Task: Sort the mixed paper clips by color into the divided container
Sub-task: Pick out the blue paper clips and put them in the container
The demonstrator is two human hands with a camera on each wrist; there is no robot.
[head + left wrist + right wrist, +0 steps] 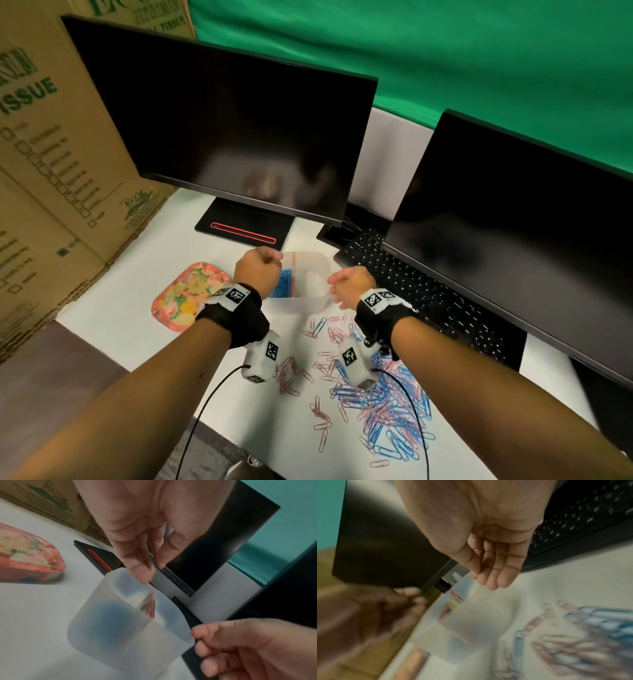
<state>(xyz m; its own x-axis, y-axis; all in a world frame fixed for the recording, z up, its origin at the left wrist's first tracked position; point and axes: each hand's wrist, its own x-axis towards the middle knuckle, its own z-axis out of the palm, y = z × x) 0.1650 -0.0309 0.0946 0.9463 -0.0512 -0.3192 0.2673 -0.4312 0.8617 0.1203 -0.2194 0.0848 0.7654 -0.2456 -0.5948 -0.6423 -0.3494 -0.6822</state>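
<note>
A translucent divided container (308, 303) (111, 635) stands on the white desk, with blue paper clips (284, 286) in its left compartment and a pink tint at the divider. My left hand (260, 265) (152, 572) hovers over the left compartment's rim, fingers hanging loosely with nothing seen between them. My right hand (337, 291) (488, 580) is beside the container's right end, fingers nearly straight, thumb against them, no clip visible. A mixed pile of blue and pink paper clips (383, 407) (590, 635) lies near the front edge, under my right forearm.
A floral tray (186, 298) (25, 561) lies left of the container. Two dark monitors (233, 137) (513, 222) stand behind it, and a black keyboard (411, 284) sits to the right. Cardboard boxes (41, 171) line the left side. Loose pink clips (287, 373) are scattered between my forearms.
</note>
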